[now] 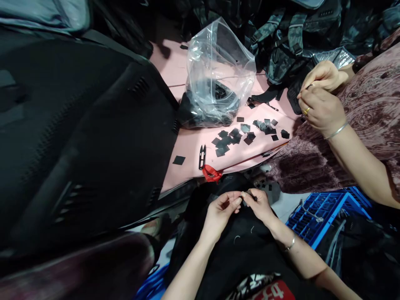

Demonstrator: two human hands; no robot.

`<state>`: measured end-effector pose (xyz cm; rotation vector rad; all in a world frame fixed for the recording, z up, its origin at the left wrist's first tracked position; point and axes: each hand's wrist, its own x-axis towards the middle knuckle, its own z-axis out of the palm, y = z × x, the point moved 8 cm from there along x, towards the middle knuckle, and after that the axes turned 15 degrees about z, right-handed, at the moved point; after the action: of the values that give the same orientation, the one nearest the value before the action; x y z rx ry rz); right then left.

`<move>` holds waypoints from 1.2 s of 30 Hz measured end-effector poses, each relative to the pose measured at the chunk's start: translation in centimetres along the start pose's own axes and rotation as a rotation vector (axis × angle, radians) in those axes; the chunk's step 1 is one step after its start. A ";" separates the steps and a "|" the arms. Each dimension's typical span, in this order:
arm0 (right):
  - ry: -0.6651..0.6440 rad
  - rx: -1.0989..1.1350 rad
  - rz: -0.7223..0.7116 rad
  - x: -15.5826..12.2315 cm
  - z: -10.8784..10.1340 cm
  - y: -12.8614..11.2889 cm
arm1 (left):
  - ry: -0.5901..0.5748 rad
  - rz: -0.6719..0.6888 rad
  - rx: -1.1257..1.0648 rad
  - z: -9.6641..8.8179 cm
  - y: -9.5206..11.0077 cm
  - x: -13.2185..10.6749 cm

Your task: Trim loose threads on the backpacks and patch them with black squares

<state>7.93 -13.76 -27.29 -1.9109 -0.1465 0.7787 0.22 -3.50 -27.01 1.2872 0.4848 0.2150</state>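
In the head view, my left hand and my right hand meet above my dark-clothed lap, fingertips nearly touching. Both are closed in a pinch around a small dark piece, mostly covered by the fingers; its exact kind does not show. Beyond them, on the pink tabletop, lie black thread snips with a red cloth strip at the handle end. Several small dark squares are scattered farther back, and a single square lies left of the snips.
A clear plastic bag with dark contents stands at the back. Large black bags crowd the left. To the right, another person's hands pinch something small. A blue plastic crate sits low on the right; camouflage-strapped backpacks are piled behind.
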 end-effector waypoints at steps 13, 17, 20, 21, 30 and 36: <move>-0.379 0.679 0.384 -1.2 2.4 1.9 | 0.108 -0.002 -0.220 -0.9 -0.1 1.7; -0.352 0.890 0.462 -1.3 1.6 2.3 | 0.267 0.116 -0.207 -2.8 1.6 8.0; -0.398 0.971 0.431 -1.3 1.0 2.0 | 0.284 0.035 -0.176 -3.2 1.2 11.2; -0.404 0.987 0.396 -1.3 0.7 1.7 | 0.278 0.011 -0.166 -3.1 0.9 11.4; -0.326 0.761 0.371 0.2 1.1 1.8 | 0.154 0.086 0.022 -1.3 -0.4 2.4; -0.388 0.681 0.408 0.1 3.0 2.2 | 0.087 0.238 0.351 -1.3 1.5 0.8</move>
<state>5.78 -12.47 -30.03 -1.1381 0.2554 1.2785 0.54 -1.63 -25.98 1.6862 0.4551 0.3995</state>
